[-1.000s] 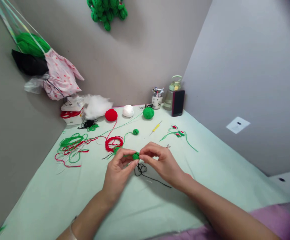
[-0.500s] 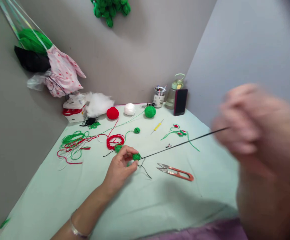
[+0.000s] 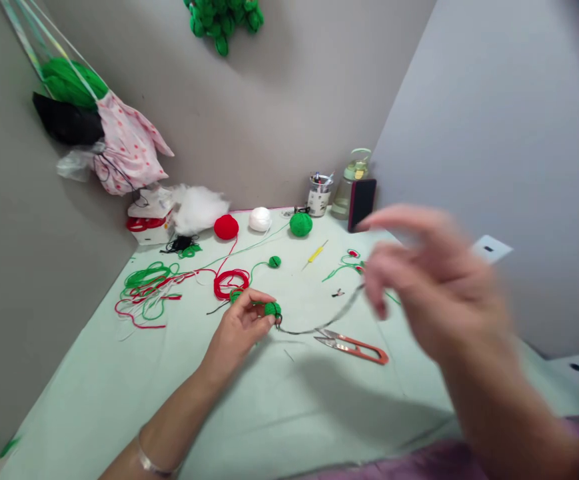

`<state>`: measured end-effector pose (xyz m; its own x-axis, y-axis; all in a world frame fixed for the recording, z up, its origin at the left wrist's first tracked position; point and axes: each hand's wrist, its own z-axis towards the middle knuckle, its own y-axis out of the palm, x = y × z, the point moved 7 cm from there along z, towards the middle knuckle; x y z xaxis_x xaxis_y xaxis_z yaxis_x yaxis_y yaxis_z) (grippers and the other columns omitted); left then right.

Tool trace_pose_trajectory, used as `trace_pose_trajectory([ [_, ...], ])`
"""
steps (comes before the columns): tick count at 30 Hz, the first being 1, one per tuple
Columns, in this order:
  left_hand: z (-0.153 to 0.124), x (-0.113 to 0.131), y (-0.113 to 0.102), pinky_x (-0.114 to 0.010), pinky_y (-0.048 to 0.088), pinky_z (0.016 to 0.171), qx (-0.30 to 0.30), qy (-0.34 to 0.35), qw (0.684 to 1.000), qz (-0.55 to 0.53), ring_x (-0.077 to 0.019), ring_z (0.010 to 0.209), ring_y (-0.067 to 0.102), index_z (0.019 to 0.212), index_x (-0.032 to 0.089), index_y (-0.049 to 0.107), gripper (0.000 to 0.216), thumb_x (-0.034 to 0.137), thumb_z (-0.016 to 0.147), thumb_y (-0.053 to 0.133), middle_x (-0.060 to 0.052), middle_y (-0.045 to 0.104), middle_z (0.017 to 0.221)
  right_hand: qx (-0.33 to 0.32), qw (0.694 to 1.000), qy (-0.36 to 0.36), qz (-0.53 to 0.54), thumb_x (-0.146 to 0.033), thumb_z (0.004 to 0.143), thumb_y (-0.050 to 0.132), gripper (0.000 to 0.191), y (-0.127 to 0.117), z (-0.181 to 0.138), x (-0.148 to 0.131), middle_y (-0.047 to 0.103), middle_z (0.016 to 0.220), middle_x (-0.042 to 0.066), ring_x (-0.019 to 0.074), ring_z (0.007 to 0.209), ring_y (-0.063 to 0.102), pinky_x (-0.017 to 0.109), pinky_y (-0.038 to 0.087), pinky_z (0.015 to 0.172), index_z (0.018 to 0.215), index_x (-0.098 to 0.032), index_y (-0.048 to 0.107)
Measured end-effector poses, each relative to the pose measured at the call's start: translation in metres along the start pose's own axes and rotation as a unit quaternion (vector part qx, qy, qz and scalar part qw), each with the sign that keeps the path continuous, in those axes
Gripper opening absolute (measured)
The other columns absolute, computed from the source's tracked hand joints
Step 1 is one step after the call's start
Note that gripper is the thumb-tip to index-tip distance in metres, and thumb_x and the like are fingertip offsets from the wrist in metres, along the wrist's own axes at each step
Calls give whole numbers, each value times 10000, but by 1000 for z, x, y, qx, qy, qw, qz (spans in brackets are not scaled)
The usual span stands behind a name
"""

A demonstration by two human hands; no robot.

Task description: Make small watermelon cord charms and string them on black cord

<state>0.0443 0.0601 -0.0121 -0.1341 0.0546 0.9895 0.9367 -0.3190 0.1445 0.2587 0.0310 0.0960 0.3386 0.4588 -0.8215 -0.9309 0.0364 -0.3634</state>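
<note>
Green yarn forms the small ball (image 3: 272, 309) that the left hand (image 3: 239, 327) holds over the middle of the desk (image 3: 249, 420), its fingers pinching the ball against the thumb. Black thread (image 3: 302, 332) bunches in a little loop at the ball's right side, then bends in a slack curve to the right hand (image 3: 434, 287). That hand is raised and blurred, index finger stretched out; I cannot tell whether its fingers pinch the thread.

Drawing the thread well seems to call for a firm left pinch close to where it leaves the ball, and a smooth, even pull. The loop looks apt to knot, so I would open it out before tightening. I would also keep the slack off the snips (image 3: 354, 348): the curve passes their points in this view, and whether it touches them is unclear.

A second ball (image 3: 274, 262) sits just beyond the left hand, with the red coil (image 3: 231, 285) beside it and the yarn tangle (image 3: 152, 283) farther left; reaching that way could snag loose strands. The hook (image 3: 315, 255) lies farther back, and the phone (image 3: 362, 203) stands against the bottle (image 3: 342, 200) near the far edge. Walls (image 3: 494, 100) rise behind and to both sides, so long pulls find most room toward the near edge, where purple cloth (image 3: 414, 463) shows.
</note>
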Motion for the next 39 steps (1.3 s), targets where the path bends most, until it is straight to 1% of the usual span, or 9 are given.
trace_pose_trajectory([
  [3, -1, 2, 0, -239, 458, 773, 11, -4, 1000, -7, -138, 874, 621, 1027, 220, 588, 230, 266, 828, 694, -2, 649, 911, -91, 991, -36, -89, -192, 959, 553, 160, 47, 0, -17, 618, 810, 22, 116, 672, 561, 250, 447, 615, 1018, -200, 701],
  [8, -3, 4, 1, -281, 485, 831, 45, 9, 998, 39, -154, 898, 624, 968, 209, 566, 237, 232, 782, 712, -5, 616, 931, -121, 983, -16, -140, -157, 923, 604, 104, 84, 3, 16, 575, 779, 12, 103, 662, 529, 229, 405, 611, 862, -163, 688],
  [16, -8, 17, 7, -344, 483, 864, 62, 165, 959, 224, -188, 932, 576, 921, 204, 594, 191, 100, 761, 605, -35, 576, 939, -123, 980, -9, -155, -65, 808, 589, 119, 91, 0, 27, 504, 749, -19, 93, 639, 479, 230, 365, 603, 745, -166, 599],
  [19, -7, 17, 5, -345, 487, 875, 67, 136, 966, 210, -185, 919, 589, 904, 203, 600, 171, 123, 755, 619, -31, 580, 932, -78, 995, 44, -54, -82, 796, 577, 122, 74, 11, 26, 518, 726, -20, 100, 653, 485, 230, 390, 622, 711, -168, 564],
  [22, -5, 13, 2, -328, 503, 856, 65, 61, 987, 133, -171, 881, 624, 908, 202, 589, 169, 192, 758, 667, -24, 615, 928, -46, 994, 100, 7, -208, 869, 594, 129, 55, 17, 30, 550, 733, -10, 109, 657, 491, 241, 391, 617, 750, -168, 623],
  [25, -4, 7, 0, -292, 509, 802, 63, 9, 995, 71, -160, 854, 643, 936, 202, 577, 217, 244, 765, 704, -16, 650, 908, -83, 991, 99, -23, -261, 885, 631, 153, 57, 14, 34, 568, 761, 1, 117, 690, 513, 254, 395, 647, 783, -172, 700],
  [30, -3, 3, -3, -253, 504, 787, 68, 1, 996, 53, -139, 840, 643, 950, 197, 582, 243, 257, 767, 730, 4, 651, 869, -162, 981, 96, -50, -218, 870, 646, 99, 84, 1, 38, 549, 769, -7, 107, 669, 505, 249, 391, 639, 841, -176, 731],
  [34, -3, 6, 0, -263, 506, 807, 60, 14, 997, 53, -143, 848, 640, 926, 194, 592, 238, 241, 749, 744, -1, 654, 883, -172, 977, 128, 7, -120, 822, 590, 101, 88, 0, 34, 547, 766, -12, 95, 656, 484, 227, 400, 623, 755, -158, 656],
  [39, -1, 12, 0, -271, 513, 794, 52, 31, 996, 64, -151, 841, 648, 886, 193, 603, 217, 224, 729, 749, -12, 667, 887, -269, 948, 127, 111, -101, 792, 605, 97, 80, -2, 17, 540, 731, -17, 84, 622, 441, 224, 382, 600, 714, -153, 631],
])
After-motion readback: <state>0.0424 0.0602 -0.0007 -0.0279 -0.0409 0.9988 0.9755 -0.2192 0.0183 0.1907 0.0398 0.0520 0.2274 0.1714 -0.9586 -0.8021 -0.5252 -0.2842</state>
